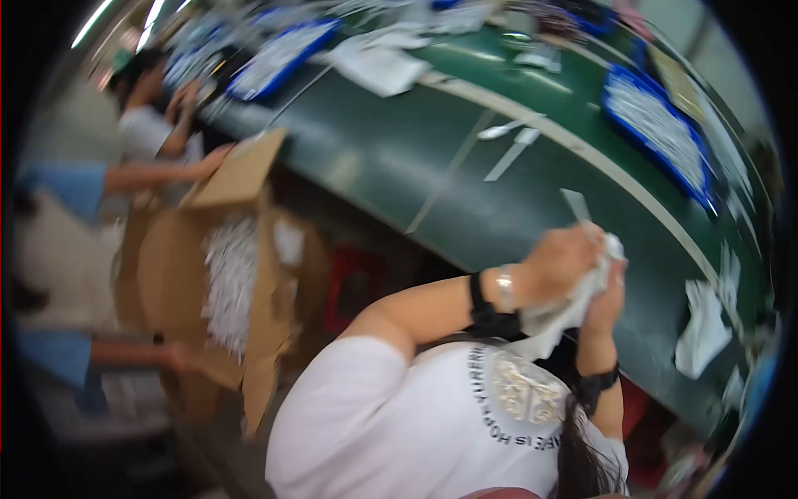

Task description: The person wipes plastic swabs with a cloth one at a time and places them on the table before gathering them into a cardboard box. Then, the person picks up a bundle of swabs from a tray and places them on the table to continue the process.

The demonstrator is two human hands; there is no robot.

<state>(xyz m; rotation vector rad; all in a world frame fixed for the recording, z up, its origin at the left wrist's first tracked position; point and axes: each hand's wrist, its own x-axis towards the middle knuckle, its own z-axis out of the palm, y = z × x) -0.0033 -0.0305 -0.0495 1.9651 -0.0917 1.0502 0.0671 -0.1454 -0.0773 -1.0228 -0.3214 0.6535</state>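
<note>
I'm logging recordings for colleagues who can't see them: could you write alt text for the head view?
A person's left hand and right hand grasp a crumpled white cloth by a green table. At left, a blue-sleeved co-worker holds an open cardboard box of white pieces; a blue tray lies at right.

blur softens the left fingers [592, 237], which seem to hide part of the white cloth [550, 329].

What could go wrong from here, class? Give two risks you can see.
The limp white material, gripped by the left hand and right hand, might slip or snag. The open cardboard box, near the left arm, could be bumped and spill its white pieces.
</note>
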